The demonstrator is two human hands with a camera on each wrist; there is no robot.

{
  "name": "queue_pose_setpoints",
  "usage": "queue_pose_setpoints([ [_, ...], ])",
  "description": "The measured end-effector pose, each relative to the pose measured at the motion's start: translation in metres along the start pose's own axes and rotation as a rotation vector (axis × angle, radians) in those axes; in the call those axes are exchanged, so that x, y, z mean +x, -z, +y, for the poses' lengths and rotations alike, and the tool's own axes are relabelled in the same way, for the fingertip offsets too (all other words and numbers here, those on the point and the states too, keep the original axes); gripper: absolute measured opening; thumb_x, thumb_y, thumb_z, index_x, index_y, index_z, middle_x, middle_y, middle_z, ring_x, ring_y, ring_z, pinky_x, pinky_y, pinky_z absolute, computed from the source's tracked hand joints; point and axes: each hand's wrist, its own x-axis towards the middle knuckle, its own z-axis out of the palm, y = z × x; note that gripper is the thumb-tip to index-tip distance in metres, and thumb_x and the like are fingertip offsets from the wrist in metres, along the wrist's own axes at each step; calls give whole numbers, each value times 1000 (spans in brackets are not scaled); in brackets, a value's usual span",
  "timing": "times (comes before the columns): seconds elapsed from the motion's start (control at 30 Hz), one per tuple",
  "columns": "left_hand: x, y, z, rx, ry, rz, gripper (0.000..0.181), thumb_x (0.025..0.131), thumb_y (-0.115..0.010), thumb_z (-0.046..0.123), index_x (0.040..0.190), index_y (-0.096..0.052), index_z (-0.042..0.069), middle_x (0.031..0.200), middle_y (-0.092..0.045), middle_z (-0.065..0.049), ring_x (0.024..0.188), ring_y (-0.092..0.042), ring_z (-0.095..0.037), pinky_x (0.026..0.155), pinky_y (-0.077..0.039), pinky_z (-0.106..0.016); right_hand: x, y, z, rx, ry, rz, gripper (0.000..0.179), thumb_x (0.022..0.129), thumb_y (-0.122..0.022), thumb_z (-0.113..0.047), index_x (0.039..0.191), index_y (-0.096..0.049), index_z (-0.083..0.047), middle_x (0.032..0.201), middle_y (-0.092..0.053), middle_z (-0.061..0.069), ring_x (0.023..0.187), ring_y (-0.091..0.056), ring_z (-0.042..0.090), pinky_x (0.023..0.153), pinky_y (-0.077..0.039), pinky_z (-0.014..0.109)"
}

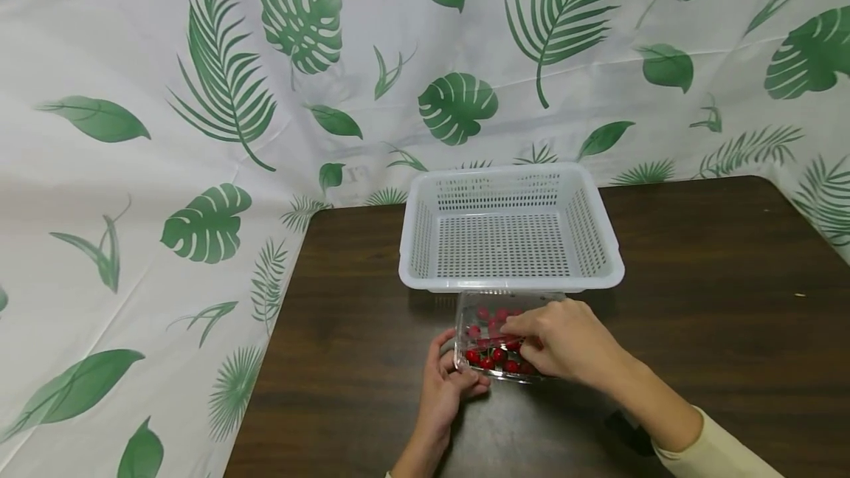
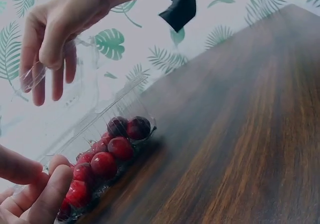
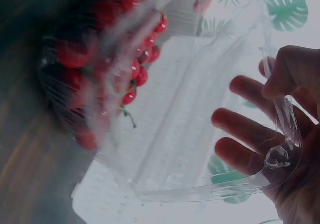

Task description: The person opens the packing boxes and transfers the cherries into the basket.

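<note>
A clear plastic clamshell box (image 2: 122, 101) of red cherries (image 1: 499, 355), some with green stems, sits on the table just in front of a white basket (image 1: 511, 284). My left hand (image 1: 448, 383) grips the box at its near left corner, thumb and fingers close to the cherries in the left wrist view. Above the fruit, the clear lid (image 3: 172, 119) is raised and tilted. My right hand (image 1: 564, 334) holds the lid's rim between thumb and fingers, and those fingers show through the plastic in the right wrist view. The cherries stay inside the box.
The perforated basket stands near the table's back edge, its slotted floor (image 1: 501, 242) showing. Dark brown wood tabletop (image 1: 352, 360) extends to both sides. Behind and to the left hangs a white leaf-print sheet (image 1: 372, 13). A black strap (image 2: 180, 6) is on the right wrist.
</note>
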Motion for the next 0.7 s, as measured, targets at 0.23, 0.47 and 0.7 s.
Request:
queue_pose_setpoints([
  [0.23, -1, 1, 0, 2, 7, 20, 75, 75, -58, -18, 142, -37, 8, 82, -59, -13, 68, -70, -24, 63, -58, -34, 0, 2, 2, 7, -20, 1, 34, 67, -74, -9, 97, -79, -23, 99, -73, -11, 61, -56, -2, 44, -36, 18],
  [0.47, -4, 2, 2, -15, 20, 28, 75, 75, -58, -18, 142, -38, 7, 84, -60, -14, 67, -70, -24, 62, -58, -34, 2, 9, 4, 18, -33, 13, 39, 68, -73, -12, 106, -78, -22, 104, -72, -9, 50, -33, -6, 40, -27, 15],
  [0.7, -5, 7, 3, -13, 27, 14, 75, 75, -58, -17, 143, -39, 9, 84, -61, -15, 65, -69, -24, 62, -58, -34, 2, 11, 6, -21, -15, 63, 36, 74, -76, -20, 110, -76, -21, 103, -72, -10, 57, -43, -3, 45, -33, 18],
])
